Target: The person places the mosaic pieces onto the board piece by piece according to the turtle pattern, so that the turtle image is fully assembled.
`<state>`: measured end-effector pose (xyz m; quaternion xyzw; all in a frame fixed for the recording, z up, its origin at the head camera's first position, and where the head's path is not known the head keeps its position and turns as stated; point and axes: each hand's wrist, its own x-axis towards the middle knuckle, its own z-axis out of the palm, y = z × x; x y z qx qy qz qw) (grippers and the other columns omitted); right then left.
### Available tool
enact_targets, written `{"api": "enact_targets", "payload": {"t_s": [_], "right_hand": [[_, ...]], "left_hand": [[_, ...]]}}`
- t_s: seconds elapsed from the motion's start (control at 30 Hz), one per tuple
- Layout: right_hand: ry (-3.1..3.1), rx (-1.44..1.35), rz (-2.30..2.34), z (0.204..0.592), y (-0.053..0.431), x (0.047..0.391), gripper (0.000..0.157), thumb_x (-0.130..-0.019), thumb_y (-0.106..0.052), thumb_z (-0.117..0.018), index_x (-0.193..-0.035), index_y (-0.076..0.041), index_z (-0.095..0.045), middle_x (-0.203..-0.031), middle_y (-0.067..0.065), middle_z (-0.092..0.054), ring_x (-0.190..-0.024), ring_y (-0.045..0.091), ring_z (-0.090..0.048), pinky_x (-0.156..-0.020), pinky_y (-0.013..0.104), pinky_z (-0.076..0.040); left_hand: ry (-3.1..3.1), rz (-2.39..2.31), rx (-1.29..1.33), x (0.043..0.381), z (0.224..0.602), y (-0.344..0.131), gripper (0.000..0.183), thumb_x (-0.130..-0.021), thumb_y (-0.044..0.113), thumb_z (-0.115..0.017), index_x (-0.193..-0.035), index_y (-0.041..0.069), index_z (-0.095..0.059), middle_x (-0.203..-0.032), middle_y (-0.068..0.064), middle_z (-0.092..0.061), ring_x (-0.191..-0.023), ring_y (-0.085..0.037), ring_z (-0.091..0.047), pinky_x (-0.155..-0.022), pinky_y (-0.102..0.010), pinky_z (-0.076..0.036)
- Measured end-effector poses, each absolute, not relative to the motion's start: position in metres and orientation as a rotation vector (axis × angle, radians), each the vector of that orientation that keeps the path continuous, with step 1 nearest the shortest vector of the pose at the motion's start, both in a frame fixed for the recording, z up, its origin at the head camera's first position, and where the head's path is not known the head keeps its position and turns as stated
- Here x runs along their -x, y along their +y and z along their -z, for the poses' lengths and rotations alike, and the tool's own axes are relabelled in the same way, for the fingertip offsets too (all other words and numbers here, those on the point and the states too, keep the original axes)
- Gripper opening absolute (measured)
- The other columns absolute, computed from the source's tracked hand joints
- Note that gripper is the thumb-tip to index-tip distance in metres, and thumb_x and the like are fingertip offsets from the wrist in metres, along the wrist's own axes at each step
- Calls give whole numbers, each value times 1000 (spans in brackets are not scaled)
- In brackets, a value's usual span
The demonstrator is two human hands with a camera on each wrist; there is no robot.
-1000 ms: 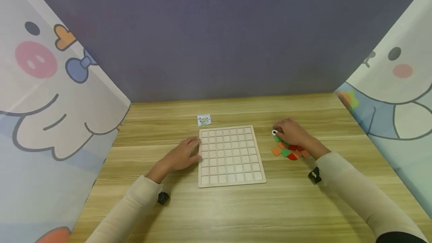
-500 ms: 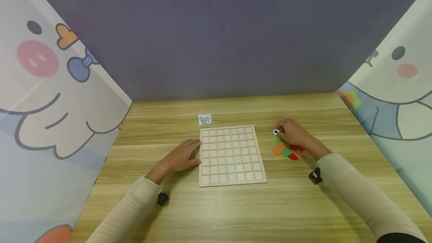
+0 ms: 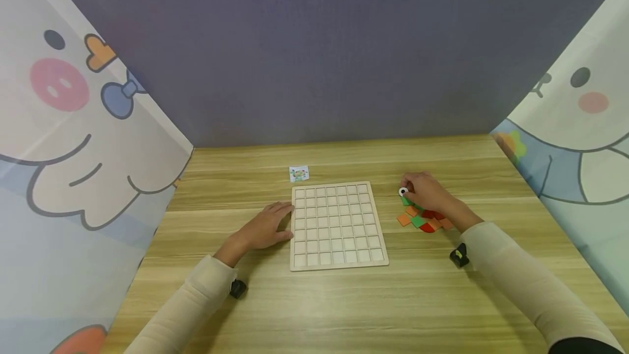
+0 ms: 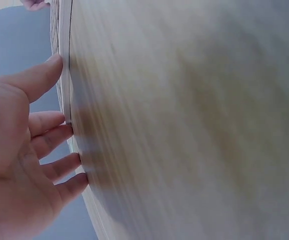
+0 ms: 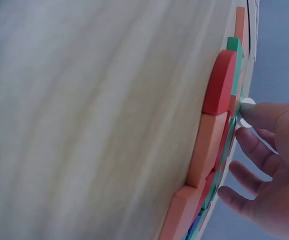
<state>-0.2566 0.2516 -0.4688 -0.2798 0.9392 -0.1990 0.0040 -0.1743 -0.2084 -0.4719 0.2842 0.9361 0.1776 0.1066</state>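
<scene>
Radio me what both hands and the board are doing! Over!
Left hand at left edge of grid board. Right hand holds eye piece, near coloured pieces. Grid board unfilled. Nothing seen in the way between eye piece and grid board.

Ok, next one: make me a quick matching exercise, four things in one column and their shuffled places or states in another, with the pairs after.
1. Left hand
2. Card
3. Right hand
4. Board

A. touching the white disc
B. gridded, with no pieces in its squares
C. at the board's left edge
D. just beyond the board

Pairs: 1-C, 2-D, 3-A, 4-B
</scene>
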Motion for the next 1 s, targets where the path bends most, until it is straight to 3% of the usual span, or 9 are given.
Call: {"api": "enact_targets", "payload": {"t_s": [0.2, 0.43, 1.0], "right_hand": [[2941, 856, 626, 469, 252, 257, 14, -88, -3, -72, -98, -5, -62, -71, -2, -55, -66, 16, -47, -95, 54, -38], [2957, 847, 627, 467, 252, 257, 12, -88, -5, -71, -98, -6, -64, -75, -3, -62, -67, 13, -53, -69, 41, -48], [2893, 707, 830, 459, 238, 258, 6, -94, -14, -67, -99, -10, -67, -81, -2, -69, -66, 11, -60, -60, 32, -50]], "left_hand": [[2758, -528, -838, 174, 470, -208, 72, -95, 32, -68, -152, -1, -36, -156, -20, -36, -144, -43, -29, -118, -56, -25], [2754, -525, -842, 173, 469, -207, 72, -96, 32, -67, -152, -1, -36, -156, -20, -36, -144, -44, -29, -118, -56, -25], [2750, -508, -835, 173, 471, -209, 72, -97, 34, -66, -153, 1, -35, -158, -18, -34, -145, -42, -28, -118, -57, -25]]}}
